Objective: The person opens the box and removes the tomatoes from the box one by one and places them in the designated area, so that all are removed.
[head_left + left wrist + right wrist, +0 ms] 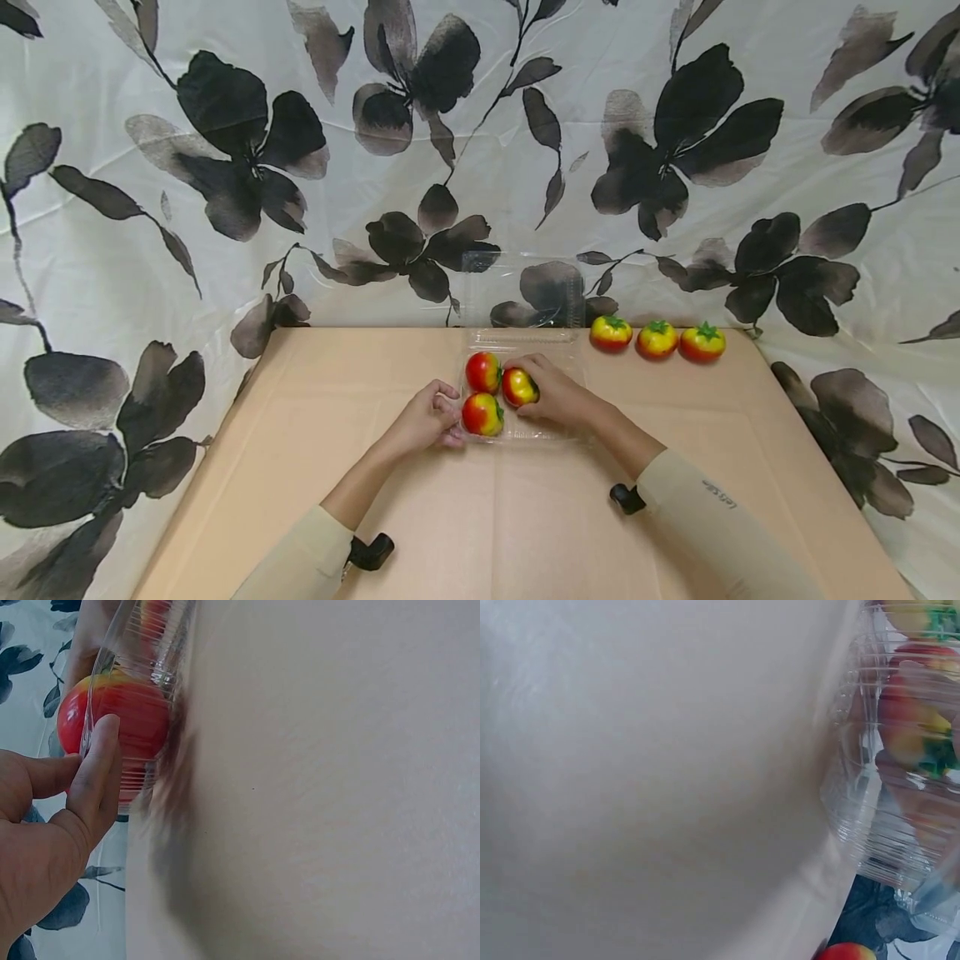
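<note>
A clear plastic clamshell container (pixel 542 428) lies on the table with its lid (pixel 525 292) raised at the back. My left hand (pixel 426 421) pinches the container's left wall; the thumb and a finger show at the rim in the left wrist view. Inside, along the left side, sit two red-and-yellow tomatoes, the rear tomato (pixel 482 372) and the front tomato (pixel 482 415). My right hand (pixel 555 392) grips a third tomato (pixel 519 387) within the container, just right of those two. In the right wrist view, tomatoes (pixel 907 724) show through the ribbed clear wall, and the hand is largely hidden.
Three more red-and-yellow tomatoes with green tops (pixel 657 340) stand in a row at the table's back right. The tan tabletop (pixel 450 517) extends around the container. A white cloth with dark flowers (pixel 525 167) hangs behind the table and shows at both sides.
</note>
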`<state>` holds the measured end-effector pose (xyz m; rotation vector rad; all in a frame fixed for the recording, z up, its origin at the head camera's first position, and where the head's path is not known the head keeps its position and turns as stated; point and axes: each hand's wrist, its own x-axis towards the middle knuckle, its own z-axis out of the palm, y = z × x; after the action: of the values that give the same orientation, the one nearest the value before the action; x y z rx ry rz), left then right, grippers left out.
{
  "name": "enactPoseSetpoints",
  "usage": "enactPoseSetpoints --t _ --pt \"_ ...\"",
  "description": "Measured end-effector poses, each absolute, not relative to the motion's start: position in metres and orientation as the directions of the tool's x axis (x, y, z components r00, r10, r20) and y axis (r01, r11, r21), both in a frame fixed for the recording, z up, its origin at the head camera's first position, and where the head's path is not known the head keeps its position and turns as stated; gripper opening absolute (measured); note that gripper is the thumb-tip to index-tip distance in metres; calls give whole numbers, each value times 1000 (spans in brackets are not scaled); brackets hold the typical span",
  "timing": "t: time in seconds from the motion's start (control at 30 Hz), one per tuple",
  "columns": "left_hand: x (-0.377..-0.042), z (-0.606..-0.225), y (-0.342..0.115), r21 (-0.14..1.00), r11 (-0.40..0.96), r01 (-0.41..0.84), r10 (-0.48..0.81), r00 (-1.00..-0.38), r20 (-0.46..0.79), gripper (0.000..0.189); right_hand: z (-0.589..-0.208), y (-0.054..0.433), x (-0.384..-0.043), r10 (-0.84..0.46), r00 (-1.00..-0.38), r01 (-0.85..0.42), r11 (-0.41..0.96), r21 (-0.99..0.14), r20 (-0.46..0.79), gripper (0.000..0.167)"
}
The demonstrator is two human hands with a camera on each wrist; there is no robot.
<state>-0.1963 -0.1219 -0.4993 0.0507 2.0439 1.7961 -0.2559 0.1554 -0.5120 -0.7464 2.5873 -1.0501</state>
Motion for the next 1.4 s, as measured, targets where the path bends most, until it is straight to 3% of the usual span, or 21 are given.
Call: enactPoseSetpoints --t 0.33,0.73,1.27,1.4 --pt "-198 -498 -121 956 168 -242 306 -909 -284 31 -493 163 -253 -532 -845 -367 645 -671 -49 76" --pt "-196 -499 -120 959 166 -229 309 -912 -271 32 -479 176 -248 -540 -841 -440 652 -617 29 76" --pt "-197 -498 -121 954 185 -238 297 -911 -285 32 -471 210 -243 -455 -879 -427 618 -660 143 85" --pt "-196 -498 -121 954 174 -243 300 -910 -286 32 -469 223 -241 -416 -901 -382 625 -681 123 86"
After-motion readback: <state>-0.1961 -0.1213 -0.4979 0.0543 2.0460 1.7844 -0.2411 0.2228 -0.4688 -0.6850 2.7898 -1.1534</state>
